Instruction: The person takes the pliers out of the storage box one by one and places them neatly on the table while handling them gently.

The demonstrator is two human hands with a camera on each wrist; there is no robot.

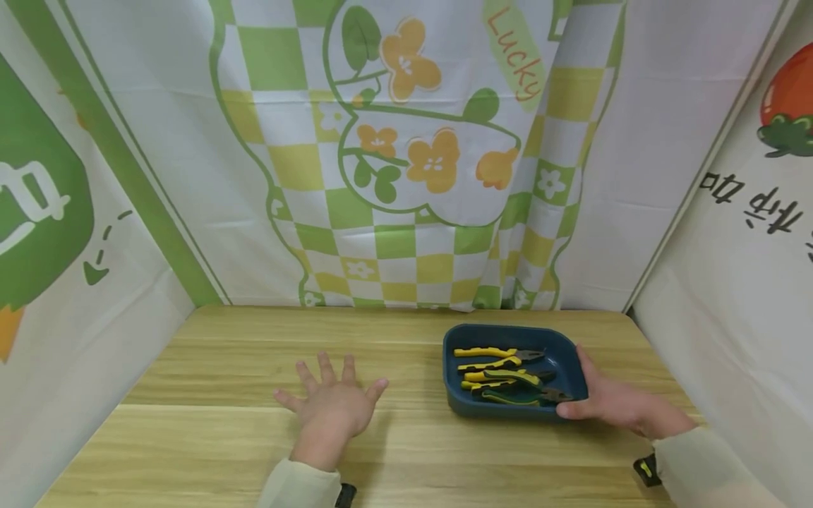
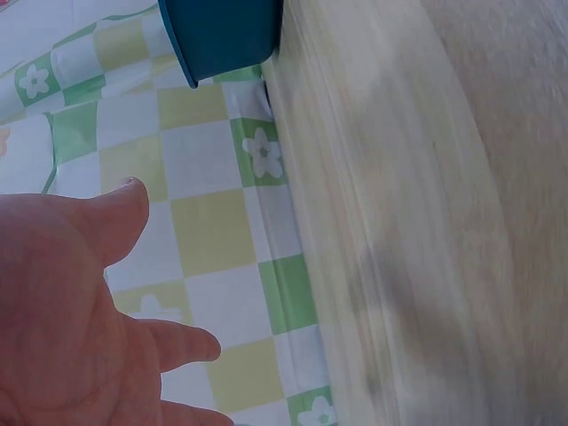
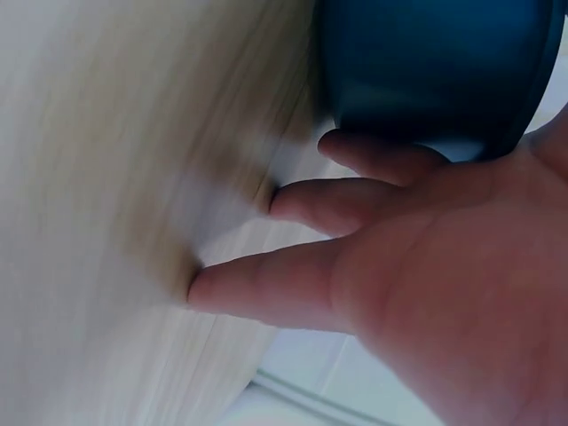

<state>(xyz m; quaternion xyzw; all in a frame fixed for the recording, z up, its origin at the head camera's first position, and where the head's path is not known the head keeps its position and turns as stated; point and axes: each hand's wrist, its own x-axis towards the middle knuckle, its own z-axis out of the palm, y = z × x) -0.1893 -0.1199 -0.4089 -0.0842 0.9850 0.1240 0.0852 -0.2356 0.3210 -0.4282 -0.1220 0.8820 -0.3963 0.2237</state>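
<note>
Tray point(image 2: 226, 40) cut off by left-wrist view's top edge; overlapping pliers point(image 1: 509, 377) partly hide one another

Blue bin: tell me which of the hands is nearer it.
Right: the right hand holds the right end of the blue bin; the left hand is off to its left, not touching.

Two long sleeves, plain pale cream cloth with a faint greenish cast. Left sleeve point(image 1: 300, 487): bottom edge of the head view, left of centre; cuff ends at the wrist. Small black fitting point(image 1: 346, 495) beside that cuff, partly cut off by the frame. Right sleeve point(image 1: 714, 469): lower right, same pale tone. Black block point(image 1: 647, 470) at its cuff, yellow-green mark on its face. Left grip point(image 1: 335, 409) and right grip point(image 1: 612, 402) bare, fingertips rounded.
</note>
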